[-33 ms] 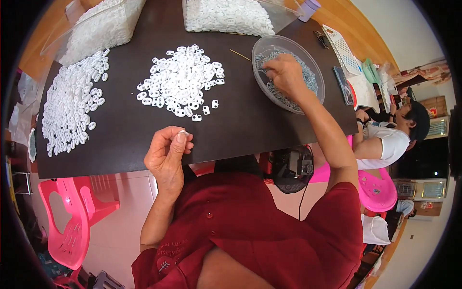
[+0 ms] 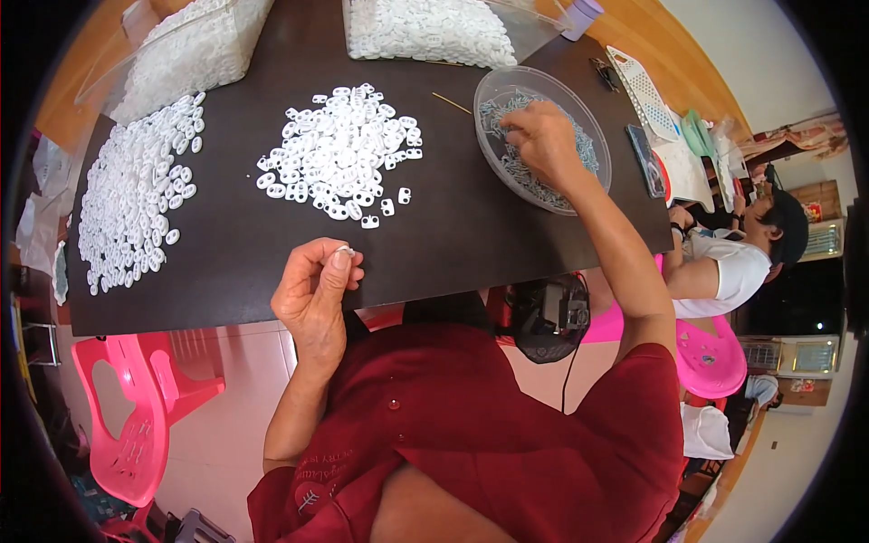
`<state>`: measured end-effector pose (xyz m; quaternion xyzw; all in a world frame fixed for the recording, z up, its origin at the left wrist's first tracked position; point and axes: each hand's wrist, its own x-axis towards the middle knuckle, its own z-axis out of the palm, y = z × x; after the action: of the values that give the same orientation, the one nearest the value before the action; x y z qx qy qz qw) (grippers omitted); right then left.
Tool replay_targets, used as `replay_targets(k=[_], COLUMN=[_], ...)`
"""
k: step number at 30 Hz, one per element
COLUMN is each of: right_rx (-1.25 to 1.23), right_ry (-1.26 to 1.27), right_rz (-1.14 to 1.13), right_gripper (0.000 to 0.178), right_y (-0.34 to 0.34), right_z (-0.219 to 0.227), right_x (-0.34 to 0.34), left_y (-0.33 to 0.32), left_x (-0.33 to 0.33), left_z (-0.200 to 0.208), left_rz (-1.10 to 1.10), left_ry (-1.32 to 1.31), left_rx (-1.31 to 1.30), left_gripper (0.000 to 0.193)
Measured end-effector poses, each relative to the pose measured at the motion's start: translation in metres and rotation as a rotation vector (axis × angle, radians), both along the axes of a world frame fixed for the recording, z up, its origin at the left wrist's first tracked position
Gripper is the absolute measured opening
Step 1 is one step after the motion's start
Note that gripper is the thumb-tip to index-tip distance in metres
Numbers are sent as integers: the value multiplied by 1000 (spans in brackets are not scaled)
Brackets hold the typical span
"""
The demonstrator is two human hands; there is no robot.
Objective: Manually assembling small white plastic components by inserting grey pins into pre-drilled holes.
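Near the table's front edge, my left hand (image 2: 317,288) pinches a small white plastic piece (image 2: 345,251) between thumb and forefinger, and the fingers cover most of it. Over to the right, my right hand (image 2: 543,143) reaches into a round clear tub (image 2: 493,163) of small thin grey-blue metal pieces (image 2: 579,136), perhaps screws. Its fingers are drawn together above the metal pieces, and I cannot make out what is in them. Between the hands and farther back lies a loose pile of white oval plastic pieces with two holes (image 2: 348,149).
A second pile of white ovals (image 2: 136,195) covers the table's left side. Two clear bins (image 2: 195,59) of white pieces stand at the back. A thin stick (image 2: 452,103) lies by the tub, a phone (image 2: 644,161) to its right. Another person (image 2: 724,262) sits at right.
My right hand has shifted very slightly to the right within the tub. My left hand and the piles have stayed in place.
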<state>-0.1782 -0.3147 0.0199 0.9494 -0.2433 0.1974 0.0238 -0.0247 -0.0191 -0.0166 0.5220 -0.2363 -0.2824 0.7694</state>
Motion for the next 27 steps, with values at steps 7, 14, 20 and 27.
replay_targets(k=[7,14,20,27], right_rx=[208,192,149,130], right_ry=[-113,-31,51,3], right_rz=[-11,24,74,63], right_gripper=[14,7,7,7], right_y=[4,1,-7,-5], right_z=[2,-7,-9,-8], right_x=[1,14,17,7], left_y=[0,-1,0,0], left_x=[0,0,0,0], left_z=[0,-2,0,-1], left_rz=[8,7,6,-1], left_ry=[-30,-24,-17,-19], left_rx=[21,-11,-9,-33], left_gripper=[12,13,12,12])
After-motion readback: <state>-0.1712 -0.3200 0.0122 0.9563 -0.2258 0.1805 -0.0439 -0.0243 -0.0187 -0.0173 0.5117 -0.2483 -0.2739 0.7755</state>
